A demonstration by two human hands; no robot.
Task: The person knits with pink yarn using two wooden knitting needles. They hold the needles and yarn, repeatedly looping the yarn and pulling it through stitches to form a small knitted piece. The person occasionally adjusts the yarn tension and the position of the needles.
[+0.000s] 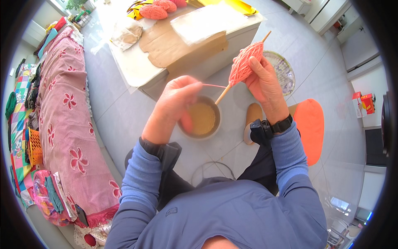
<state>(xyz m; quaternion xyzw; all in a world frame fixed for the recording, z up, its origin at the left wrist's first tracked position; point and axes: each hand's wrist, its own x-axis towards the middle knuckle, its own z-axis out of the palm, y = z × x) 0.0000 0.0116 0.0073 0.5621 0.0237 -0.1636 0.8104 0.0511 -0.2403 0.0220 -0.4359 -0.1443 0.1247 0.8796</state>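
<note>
My right hand (262, 82) grips a cone of coral yarn (246, 62) wound crosswise around a wooden stick (223, 95). The stick tilts, its upper end to the right and its lower end over a round bowl (218, 119). My left hand (178, 96), partly blurred, pinches a thin coral strand (214, 85) that runs taut to the base of the wound yarn. Below it, the bowl on the floor holds something yellowish and grainy (203, 119). A blurred pinkish shape (186, 122) shows at the bowl's left side; I cannot tell what it is.
Ahead stands a white table (127, 70) bearing flattened cardboard (183, 51) and coral yarn balls (154, 11). A sofa under a pink flowered cover (62, 102) runs along the left. At right are an orange seat (309, 130) and a round patterned mat (281, 73).
</note>
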